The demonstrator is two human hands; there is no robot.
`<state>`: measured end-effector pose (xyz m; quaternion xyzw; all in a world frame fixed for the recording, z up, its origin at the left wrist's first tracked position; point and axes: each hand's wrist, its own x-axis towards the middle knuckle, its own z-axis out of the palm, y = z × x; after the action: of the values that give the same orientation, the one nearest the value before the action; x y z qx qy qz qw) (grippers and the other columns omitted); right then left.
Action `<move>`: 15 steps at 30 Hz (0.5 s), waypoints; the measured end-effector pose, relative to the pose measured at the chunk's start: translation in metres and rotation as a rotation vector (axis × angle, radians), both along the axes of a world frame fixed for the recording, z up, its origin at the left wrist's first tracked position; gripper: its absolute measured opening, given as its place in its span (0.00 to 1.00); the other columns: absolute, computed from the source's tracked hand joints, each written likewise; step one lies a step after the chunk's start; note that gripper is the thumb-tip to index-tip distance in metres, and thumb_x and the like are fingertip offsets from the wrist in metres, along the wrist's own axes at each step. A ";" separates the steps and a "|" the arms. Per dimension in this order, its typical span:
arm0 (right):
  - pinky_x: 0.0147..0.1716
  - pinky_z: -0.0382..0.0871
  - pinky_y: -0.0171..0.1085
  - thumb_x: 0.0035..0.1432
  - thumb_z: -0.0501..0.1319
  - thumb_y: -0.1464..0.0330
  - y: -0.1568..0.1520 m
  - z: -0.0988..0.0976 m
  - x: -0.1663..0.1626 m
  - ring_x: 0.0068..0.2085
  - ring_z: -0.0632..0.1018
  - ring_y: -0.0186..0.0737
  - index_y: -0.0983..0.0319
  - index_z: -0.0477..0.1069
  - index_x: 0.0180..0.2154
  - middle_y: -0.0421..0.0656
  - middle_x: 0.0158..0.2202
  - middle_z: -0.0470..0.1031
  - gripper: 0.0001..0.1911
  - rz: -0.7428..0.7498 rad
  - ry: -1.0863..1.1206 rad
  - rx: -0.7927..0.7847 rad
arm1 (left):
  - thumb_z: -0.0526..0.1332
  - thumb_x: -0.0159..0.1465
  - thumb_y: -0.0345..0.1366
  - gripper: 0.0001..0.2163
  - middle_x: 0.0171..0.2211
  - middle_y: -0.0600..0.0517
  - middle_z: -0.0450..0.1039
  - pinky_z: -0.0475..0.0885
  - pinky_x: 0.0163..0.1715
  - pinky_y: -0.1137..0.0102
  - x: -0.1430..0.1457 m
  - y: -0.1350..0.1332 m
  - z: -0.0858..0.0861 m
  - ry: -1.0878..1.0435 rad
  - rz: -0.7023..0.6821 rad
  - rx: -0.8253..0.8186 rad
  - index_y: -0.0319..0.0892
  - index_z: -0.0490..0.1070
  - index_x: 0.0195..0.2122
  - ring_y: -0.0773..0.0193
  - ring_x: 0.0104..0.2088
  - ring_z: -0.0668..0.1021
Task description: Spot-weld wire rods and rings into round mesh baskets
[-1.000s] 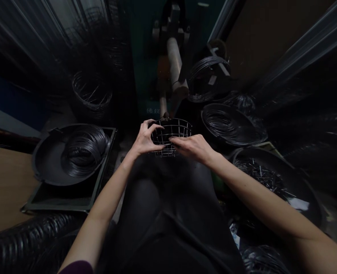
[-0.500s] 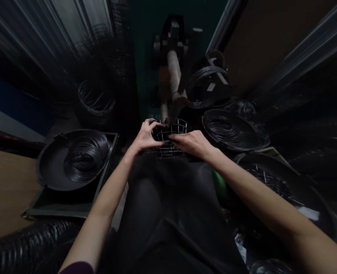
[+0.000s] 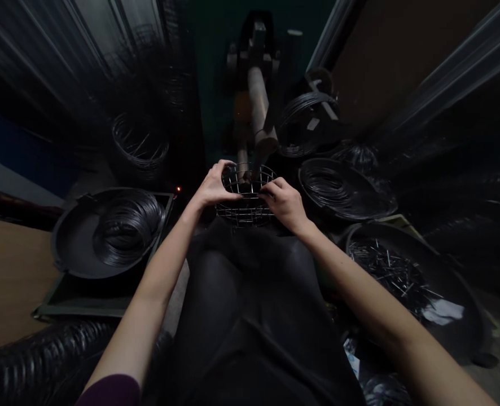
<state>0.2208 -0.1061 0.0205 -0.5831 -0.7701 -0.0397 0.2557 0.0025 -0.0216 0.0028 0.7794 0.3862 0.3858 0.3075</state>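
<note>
Dim, cluttered workshop corner seen from above.

A machine with a pale cylinder (image 3: 256, 104) stands at centre against a dark green wall (image 3: 216, 84). Left of it, corrugated metal sheeting (image 3: 84, 45) and a brown wooden surface (image 3: 4, 270); right of it, a brown panel (image 3: 394, 51).

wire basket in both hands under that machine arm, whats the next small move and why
Probably turn the wire basket a little, so the next wire crossing sits under the machine arm's tip. The left hand grips its left rim and the right hand its right side, with the tip right above the rim. A small spark glows at the left.
</note>
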 end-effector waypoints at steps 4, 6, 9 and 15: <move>0.30 0.62 0.34 0.62 0.61 0.66 0.007 -0.002 0.002 0.34 0.73 0.38 0.60 0.76 0.38 0.44 0.36 0.72 0.07 0.000 0.071 -0.008 | 0.77 0.39 0.40 0.40 0.51 0.44 0.69 0.69 0.54 0.54 0.001 0.007 -0.003 -0.046 -0.027 -0.012 0.43 0.62 0.53 0.48 0.53 0.73; 0.31 0.62 0.35 0.62 0.61 0.66 0.010 -0.002 0.003 0.34 0.73 0.38 0.60 0.76 0.38 0.44 0.36 0.72 0.06 -0.010 0.098 -0.027 | 0.78 0.38 0.41 0.42 0.50 0.45 0.68 0.69 0.54 0.54 0.001 0.010 -0.004 -0.061 -0.028 0.000 0.44 0.61 0.54 0.48 0.52 0.73; 0.33 0.64 0.36 0.61 0.62 0.67 0.018 0.001 0.001 0.36 0.74 0.40 0.61 0.75 0.38 0.44 0.37 0.73 0.05 -0.037 0.145 -0.058 | 0.78 0.38 0.41 0.43 0.49 0.45 0.67 0.68 0.54 0.54 0.003 0.019 -0.004 -0.076 -0.021 0.009 0.44 0.60 0.54 0.48 0.52 0.72; 0.36 0.67 0.38 0.60 0.63 0.66 0.036 0.005 0.002 0.36 0.74 0.41 0.60 0.75 0.37 0.44 0.37 0.74 0.05 -0.085 0.189 -0.060 | 0.77 0.38 0.40 0.42 0.46 0.47 0.68 0.69 0.52 0.55 0.004 0.036 0.000 -0.105 -0.016 -0.043 0.44 0.60 0.53 0.49 0.50 0.73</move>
<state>0.2224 -0.0699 0.0257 -0.6239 -0.7178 0.0278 0.3078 0.0066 0.0142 0.0027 0.7544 0.3713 0.4153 0.3473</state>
